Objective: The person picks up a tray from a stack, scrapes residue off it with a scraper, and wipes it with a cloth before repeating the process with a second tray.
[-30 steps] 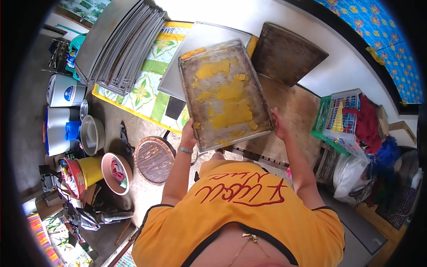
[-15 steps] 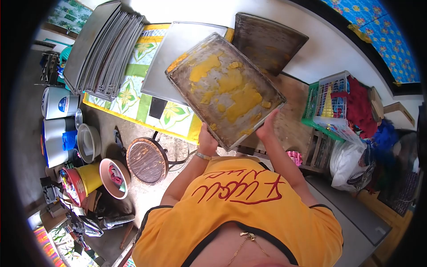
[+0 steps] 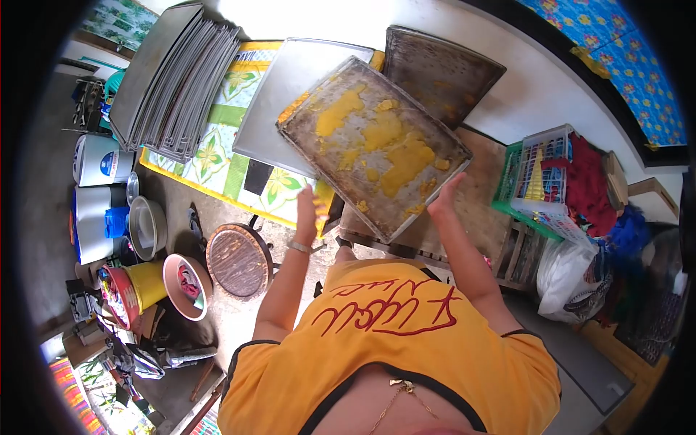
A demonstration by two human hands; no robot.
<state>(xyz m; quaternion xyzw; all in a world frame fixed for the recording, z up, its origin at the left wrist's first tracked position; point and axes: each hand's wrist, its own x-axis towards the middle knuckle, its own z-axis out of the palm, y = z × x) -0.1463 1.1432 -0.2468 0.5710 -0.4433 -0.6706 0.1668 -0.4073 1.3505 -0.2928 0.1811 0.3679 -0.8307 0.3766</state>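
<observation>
A worn metal tray (image 3: 370, 138) with yellow patches on its face is tilted in front of me. My right hand (image 3: 446, 196) grips its lower right edge. My left hand (image 3: 307, 212) is off the tray, a little left of its lower left side, with the fingers apart and slightly blurred. Behind the worn tray lies a cleaner grey tray (image 3: 264, 109) on the patterned tablecloth (image 3: 210, 156). A dark tray (image 3: 439, 72) leans against the wall at the back.
A stack of metal trays (image 3: 177, 87) stands on the table's left part. A round stool (image 3: 238, 261) is below the table. Baskets (image 3: 540, 174) with cloths stand at the right, above a white bag (image 3: 565, 279). Basins and buckets (image 3: 186, 286) are at the left.
My left hand has let go of the worn tray and moved left and up. The tray has shifted slightly to the right, still held by my right hand.
</observation>
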